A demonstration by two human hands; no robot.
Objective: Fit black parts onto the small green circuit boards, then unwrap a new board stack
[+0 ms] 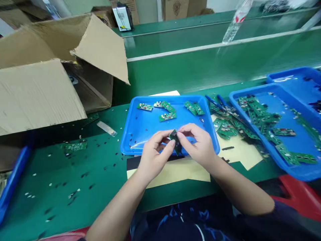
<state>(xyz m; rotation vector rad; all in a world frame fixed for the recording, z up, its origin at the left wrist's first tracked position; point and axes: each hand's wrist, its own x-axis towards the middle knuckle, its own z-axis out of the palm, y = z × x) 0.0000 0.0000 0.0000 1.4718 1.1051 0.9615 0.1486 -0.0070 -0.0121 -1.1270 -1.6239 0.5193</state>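
Note:
Between my two hands a small circuit board (177, 144) is held tilted, a dark piece showing on its face. My left hand (157, 150) pinches its left side with thumb and fingers. From the other side my right hand (197, 142) grips it, thumb against the board. Both hands are over the front edge of a blue tray (125, 134). Farther back in that tray lie several green circuit boards (167, 116) and small dark bits. Under the tray's front edge is yellowish paper (170, 172) with a black strip.
A second blue tray (265, 154) on the right holds many boards. Blue-handled pliers (220, 104) lie by a pile of boards (227, 129). An opened cardboard box (37, 93) stands at left. Dark and white scraps litter the green table (100, 194). A plastic bottle (237, 23) stands behind.

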